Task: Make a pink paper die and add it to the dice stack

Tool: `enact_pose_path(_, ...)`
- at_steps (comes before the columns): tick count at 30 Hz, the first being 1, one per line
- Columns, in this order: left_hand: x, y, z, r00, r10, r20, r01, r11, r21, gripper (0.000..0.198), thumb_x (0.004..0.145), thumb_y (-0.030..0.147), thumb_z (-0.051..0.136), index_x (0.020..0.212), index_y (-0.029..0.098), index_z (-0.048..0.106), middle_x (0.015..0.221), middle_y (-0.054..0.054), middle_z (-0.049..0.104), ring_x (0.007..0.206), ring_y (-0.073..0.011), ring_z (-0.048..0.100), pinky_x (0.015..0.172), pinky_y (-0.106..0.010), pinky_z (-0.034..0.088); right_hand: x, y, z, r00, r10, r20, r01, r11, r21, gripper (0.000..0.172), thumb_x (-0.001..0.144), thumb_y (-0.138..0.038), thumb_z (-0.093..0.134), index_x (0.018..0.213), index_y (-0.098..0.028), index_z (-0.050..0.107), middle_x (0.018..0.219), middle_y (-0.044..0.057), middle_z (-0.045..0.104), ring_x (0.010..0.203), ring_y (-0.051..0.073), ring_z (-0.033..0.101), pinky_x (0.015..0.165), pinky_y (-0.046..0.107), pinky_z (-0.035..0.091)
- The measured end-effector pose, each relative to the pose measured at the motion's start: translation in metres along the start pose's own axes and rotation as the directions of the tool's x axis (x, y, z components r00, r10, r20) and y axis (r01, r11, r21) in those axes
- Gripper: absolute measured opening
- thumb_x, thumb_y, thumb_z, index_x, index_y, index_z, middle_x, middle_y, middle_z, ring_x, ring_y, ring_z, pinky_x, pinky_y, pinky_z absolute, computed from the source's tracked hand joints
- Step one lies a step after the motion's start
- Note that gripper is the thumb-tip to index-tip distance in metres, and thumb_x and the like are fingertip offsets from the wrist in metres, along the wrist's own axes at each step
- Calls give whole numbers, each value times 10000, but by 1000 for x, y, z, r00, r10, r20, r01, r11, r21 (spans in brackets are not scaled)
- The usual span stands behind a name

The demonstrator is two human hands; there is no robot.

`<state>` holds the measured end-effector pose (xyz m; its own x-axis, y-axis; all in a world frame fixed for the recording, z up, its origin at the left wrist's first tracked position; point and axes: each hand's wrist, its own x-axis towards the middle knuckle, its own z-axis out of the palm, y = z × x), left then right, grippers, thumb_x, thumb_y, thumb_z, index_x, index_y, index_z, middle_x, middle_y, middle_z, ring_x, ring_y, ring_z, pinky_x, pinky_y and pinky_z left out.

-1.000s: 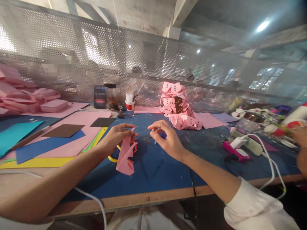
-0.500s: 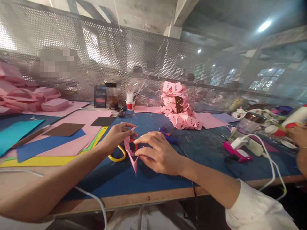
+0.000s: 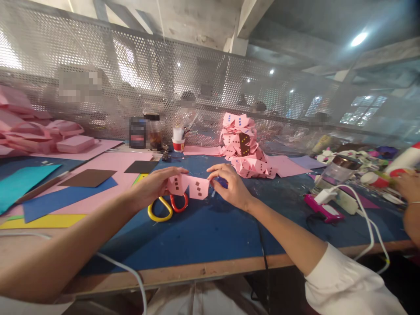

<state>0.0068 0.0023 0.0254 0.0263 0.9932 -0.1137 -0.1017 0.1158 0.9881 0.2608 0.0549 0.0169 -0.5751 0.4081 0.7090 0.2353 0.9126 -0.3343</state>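
Observation:
Between my hands is a folded pink paper strip (image 3: 198,188) with small dark squares on two flaps and a V-shaped notch between them. My left hand (image 3: 152,186) is closed on its left end, its thumb hidden behind the paper. The thumb and forefinger of my right hand (image 3: 231,186) pinch the upper right corner. Just under the strip lie scissors with one yellow loop (image 3: 160,219) and one red loop; their blades are hidden. Behind my right fingers, a blue tool (image 3: 222,182) on the dark blue tabletop (image 3: 210,236) is mostly covered.
A pile of dotted pink paper pieces (image 3: 244,148) stands at the back. Coloured sheets (image 3: 88,177) and pink paper shapes (image 3: 33,131) lie left. To the right are a jar (image 3: 337,170), a magenta power strip (image 3: 323,209) with white cables, and another person's hand (image 3: 408,183).
The pink strip has turned from edge-on to facing me, showing its dark squares. My right hand has moved up and right to its far corner, uncovering the red scissor loop.

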Motion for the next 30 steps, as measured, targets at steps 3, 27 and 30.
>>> enact_pose_path(3,0,2,0,999,-25,47,26,999,-37,339,792,396,758,1033,158,745,925,-100,767,763,-204,734,646,-264,601,1,10,0,999,38,-4,-38,999,22,135,906,-131,583,948,-225,670,1132,76,663,1133,210,594,1032,445,424)
enact_pose_path(27,2,-7,-3,999,10,43,-5,993,-120,174,763,275,818,877,159,754,899,-65,742,743,-159,705,651,-235,604,0,7,2,996,90,-13,-88,991,102,171,994,-262,553,1060,-253,711,1102,56,649,1119,175,594,1052,385,438)
enact_pose_path(30,2,-6,-2,998,9,57,-3,993,-119,165,771,275,812,873,159,754,878,-66,737,730,-157,699,644,-232,600,-1,10,4,996,91,-9,-89,992,87,141,982,-254,571,1020,-228,704,1091,66,644,1109,177,596,1045,382,443)
